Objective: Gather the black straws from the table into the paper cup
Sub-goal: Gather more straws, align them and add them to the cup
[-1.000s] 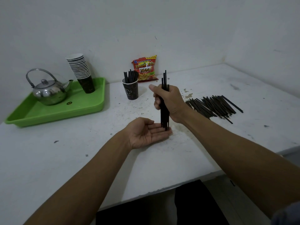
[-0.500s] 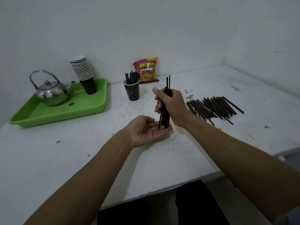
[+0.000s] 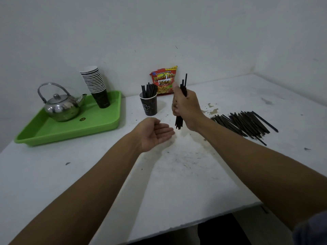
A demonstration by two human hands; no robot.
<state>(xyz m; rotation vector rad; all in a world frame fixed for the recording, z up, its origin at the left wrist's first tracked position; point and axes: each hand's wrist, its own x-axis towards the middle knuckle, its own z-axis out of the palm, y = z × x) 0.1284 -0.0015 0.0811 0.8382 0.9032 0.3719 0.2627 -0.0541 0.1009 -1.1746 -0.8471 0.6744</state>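
Right hand (image 3: 188, 107) grips upright straw bundle (image 3: 179, 122) near the paper cup (image 3: 148, 106) — left hand (image 3: 154, 133) open, palm up, empty.

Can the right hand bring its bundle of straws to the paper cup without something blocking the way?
Probably yes. The right hand holds the bundle of straws upright just beside the paper cup, with only bare table between. The cup already holds some straws but looks to have room.
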